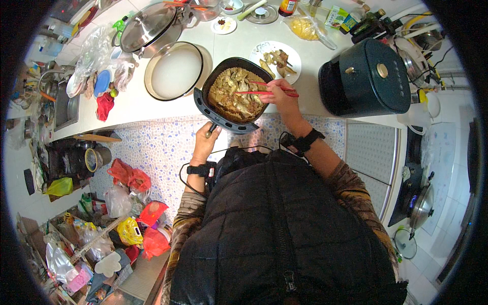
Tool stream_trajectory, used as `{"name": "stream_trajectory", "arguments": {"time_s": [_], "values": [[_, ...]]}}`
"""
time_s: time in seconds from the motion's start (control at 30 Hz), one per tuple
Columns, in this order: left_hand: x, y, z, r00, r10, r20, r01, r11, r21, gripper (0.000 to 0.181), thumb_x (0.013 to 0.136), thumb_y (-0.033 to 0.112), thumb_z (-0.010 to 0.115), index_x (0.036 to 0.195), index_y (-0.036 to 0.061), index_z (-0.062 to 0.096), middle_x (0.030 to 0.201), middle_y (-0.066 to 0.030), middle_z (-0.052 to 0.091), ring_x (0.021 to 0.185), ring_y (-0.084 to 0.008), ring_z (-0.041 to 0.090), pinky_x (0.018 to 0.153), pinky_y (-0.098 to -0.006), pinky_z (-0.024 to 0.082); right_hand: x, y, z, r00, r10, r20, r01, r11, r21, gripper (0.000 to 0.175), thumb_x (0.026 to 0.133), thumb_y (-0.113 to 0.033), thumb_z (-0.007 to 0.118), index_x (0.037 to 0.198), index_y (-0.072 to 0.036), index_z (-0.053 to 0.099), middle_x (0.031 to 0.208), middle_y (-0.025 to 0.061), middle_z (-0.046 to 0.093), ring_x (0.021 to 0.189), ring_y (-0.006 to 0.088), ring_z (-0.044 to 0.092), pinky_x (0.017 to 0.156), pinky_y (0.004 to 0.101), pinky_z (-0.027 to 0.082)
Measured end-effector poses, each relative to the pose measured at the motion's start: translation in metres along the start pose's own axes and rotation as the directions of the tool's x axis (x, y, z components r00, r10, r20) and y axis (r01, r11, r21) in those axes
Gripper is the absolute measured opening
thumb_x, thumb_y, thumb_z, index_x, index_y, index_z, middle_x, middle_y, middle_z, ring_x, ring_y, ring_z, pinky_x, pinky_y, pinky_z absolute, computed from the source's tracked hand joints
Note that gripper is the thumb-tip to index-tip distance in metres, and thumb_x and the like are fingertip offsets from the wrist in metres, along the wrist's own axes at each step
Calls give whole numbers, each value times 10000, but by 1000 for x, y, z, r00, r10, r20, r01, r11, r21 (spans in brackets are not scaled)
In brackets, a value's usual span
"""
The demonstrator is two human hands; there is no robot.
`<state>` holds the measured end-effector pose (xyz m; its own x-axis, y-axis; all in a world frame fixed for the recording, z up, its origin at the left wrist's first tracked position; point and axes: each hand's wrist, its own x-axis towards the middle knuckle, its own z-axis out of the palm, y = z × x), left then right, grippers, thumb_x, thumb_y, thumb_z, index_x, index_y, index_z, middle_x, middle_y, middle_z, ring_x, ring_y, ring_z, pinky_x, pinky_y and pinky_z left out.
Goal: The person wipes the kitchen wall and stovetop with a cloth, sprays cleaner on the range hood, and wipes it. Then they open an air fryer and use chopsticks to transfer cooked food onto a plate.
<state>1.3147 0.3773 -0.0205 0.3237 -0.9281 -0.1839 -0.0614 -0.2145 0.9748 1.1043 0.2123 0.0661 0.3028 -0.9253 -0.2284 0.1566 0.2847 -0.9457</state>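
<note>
My left hand grips the handle of an air fryer basket at the counter's near edge. Inside the basket, browned food pieces lie on a brown paper liner. Red chopsticks are held in my right hand, their tips over the food. Just behind my right hand stands a white patterned plate with more browned pieces on it. What the food is, I cannot tell for sure.
A glass bowl of whitish liquid sits left of the basket, with a lidded steel pot behind it. The dark green air fryer body stands at the right. A small plate of spices and a bag of yellow food are farther back.
</note>
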Motion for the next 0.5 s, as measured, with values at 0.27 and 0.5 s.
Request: {"name": "stream_trajectory", "arguments": {"time_s": [0.27, 0.5], "values": [[0, 1, 1, 1000, -7, -8, 7, 1000, 10, 226, 857, 156, 635, 705, 37, 515, 611, 50, 431, 587, -66, 370, 528, -231, 336, 2, 2, -2, 999, -22, 34, 25, 995, -97, 198, 910, -160, 513, 871, 24, 572, 793, 82, 620, 657, 138, 645, 589, 242, 529], [0, 1, 1, 1000, 5, 1, -5, 1000, -20, 220, 859, 156, 634, 712, 38, 521, 612, 46, 435, 585, -70, 374, 531, -234, 343, 7, 7, -11, 997, -23, 67, 31, 993, -114, 237, 923, -189, 520, 910, 38, 588, 836, 123, 639, 684, 173, 663, 643, 254, 556]]}}
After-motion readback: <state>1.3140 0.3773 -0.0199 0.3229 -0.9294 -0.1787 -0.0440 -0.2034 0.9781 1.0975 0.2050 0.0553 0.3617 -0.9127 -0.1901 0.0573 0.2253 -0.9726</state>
